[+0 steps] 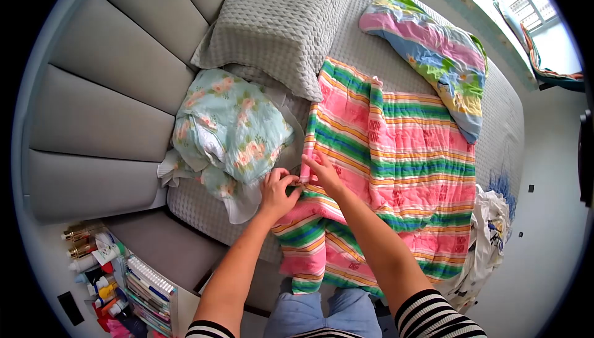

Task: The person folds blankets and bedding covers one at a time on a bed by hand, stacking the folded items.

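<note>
A striped quilt [408, 171] in pink, green, orange and white lies across the bed, its near part bunched and folded toward me. My left hand [279, 192] is at the quilt's left edge, fingers curled and pinched on the fabric. Just to its right, my right hand [323, 174] rests on the same edge with its fingers stretched out and apart. Beside my left hand lies a crumpled light-blue floral cloth [247, 128] with white ruffled trim.
A grey textured cover over a bulky shape [278, 22] sits by the padded headboard [105, 121]. A colourful rolled bedding piece [433, 53] lies at the far side. White clothes [486, 233] hang at the right. Books [148, 288] and bottles [93, 257] stand at lower left.
</note>
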A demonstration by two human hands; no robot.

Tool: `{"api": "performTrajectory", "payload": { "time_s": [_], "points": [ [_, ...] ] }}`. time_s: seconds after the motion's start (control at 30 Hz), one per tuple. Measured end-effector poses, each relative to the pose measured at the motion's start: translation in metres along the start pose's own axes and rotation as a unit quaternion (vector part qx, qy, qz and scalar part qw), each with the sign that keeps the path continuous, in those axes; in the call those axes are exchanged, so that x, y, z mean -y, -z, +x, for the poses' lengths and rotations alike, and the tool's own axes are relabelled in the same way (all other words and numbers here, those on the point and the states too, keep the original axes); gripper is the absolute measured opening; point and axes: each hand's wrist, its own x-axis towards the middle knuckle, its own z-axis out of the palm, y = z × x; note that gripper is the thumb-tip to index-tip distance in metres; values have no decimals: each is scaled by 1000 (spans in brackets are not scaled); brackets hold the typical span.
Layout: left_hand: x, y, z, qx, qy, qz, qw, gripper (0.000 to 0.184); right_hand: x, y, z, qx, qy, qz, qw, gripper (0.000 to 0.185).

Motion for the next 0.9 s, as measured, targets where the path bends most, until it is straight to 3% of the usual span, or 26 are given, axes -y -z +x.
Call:
{"api": "performTrajectory", "payload": {
  "time_s": [0.1, 0.13, 0.23, 0.27, 0.3, 0.37, 0.4, 0.43, 0.53, 0.6, 0.67, 0.77, 0.8, 0.9],
  "points": [
    [12, -8, 7, 138, 43, -180, 973, 29, -26, 3, 35, -67, 107, -236, 964, 52],
    [9, -9, 9, 194, 50, -176, 964, 23, -29, 3, 40, -85, 97, -247, 961, 53],
    [10, -1, 24, 123, 127, -411, 894, 14, -22, -13, 29, -92, 195, -303, 928, 50],
    [11, 15, 31, 34, 157, -441, 883, 8, 6, -33, -3, -36, 155, -227, 961, 48],
    [20, 23, 37, -43, 166, -500, 849, 14, 10, -49, -17, -3, 222, -210, 952, 46],
    [15, 52, 49, -43, 228, -555, 799, 27, -1, -77, -21, 88, 218, -216, 948, 68],
    [51, 35, 43, -22, 187, -405, 895, 40, -3, -98, -19, 139, 256, -209, 933, 72],
    [22, 63, 47, -22, 175, -247, 953, 44, -5, -112, -18, 190, 292, -201, 916, 77],
    [68, 63, 45, -57, 264, -255, 928, 37, -5, -122, -16, 219, 318, -172, 906, 77],
    [83, 65, 42, -71, 287, -232, 927, 32, -1, -111, -20, 312, 222, -190, 904, 79],
    [94, 59, 25, 36, 299, -79, 950, 30, -1, -92, -21, 356, 117, -232, 897, 76],
    [80, 57, 0, 130, 260, 69, 954, 23, 6, -71, -12, 195, 75, -465, 861, 68],
    [73, 57, -6, 120, 219, 54, 967, 19, 7, -65, -10, 111, 131, -404, 898, 63],
    [39, 63, -5, 89, 103, 50, 989, 13, 22, -83, 6, -110, 383, -380, 835, 64]
  ]
}}
